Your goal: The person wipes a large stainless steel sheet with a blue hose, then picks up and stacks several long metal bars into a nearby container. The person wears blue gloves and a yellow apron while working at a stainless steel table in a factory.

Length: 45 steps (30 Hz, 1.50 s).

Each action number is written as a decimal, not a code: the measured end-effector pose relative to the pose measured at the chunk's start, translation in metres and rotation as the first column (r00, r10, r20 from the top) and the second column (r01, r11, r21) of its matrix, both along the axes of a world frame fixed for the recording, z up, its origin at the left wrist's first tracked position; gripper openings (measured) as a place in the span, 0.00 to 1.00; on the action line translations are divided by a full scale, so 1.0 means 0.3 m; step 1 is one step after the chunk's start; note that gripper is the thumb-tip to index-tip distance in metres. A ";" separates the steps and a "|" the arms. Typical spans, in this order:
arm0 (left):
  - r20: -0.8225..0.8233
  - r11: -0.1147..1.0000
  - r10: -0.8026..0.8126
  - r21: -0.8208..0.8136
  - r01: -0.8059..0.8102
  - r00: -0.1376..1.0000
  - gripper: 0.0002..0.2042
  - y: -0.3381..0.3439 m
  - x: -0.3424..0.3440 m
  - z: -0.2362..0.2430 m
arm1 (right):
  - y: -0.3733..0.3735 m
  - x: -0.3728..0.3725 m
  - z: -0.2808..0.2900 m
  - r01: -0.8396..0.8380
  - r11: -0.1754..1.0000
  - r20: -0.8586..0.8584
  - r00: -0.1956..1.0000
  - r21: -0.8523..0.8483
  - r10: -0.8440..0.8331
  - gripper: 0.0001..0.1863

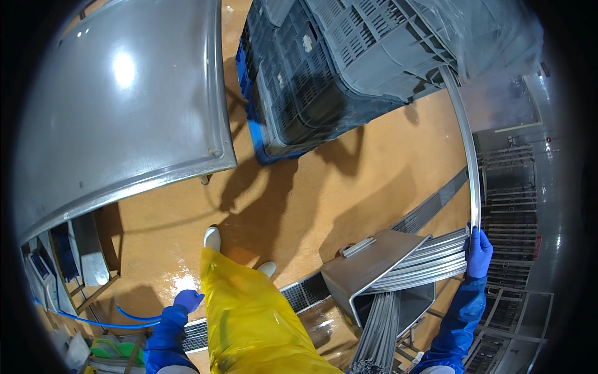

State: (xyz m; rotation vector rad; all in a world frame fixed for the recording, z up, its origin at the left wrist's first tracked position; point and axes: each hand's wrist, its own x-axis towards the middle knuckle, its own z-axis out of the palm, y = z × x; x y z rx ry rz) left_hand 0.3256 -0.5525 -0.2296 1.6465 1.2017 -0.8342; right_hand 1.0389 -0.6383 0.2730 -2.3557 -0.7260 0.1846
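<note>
My right hand (pixel 478 252), in a blue glove, is closed round the lower end of a long metal bar (pixel 468 146). The bar rises upright and curves toward the grey crates in the fisheye picture. Just left of this hand, a steel bin (pixel 364 265) holds a fanned bunch of metal rods (pixel 430 258), whose ends come close to my fingers. A second bundle of rods (pixel 380 330) slants toward me out of the bin's mouth. My left hand (pixel 188 301), also gloved blue, hangs beside my yellow apron (pixel 249 311) with its fingers curled and nothing visible in them.
Stacked grey plastic crates (pixel 299 81) stand on a blue pallet (pixel 256 134) ahead. A large steel table (pixel 124 100) fills the left. Metal racks (pixel 511 206) line the right side. A floor drain grate (pixel 305 294) and a blue hose (pixel 134 318) lie near my feet.
</note>
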 end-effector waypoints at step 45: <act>-0.023 0.972 -0.222 0.077 0.223 0.975 0.30 -0.048 0.070 0.328 | -0.031 -0.107 0.199 -0.107 0.988 -0.003 0.994 0.109 0.108 0.18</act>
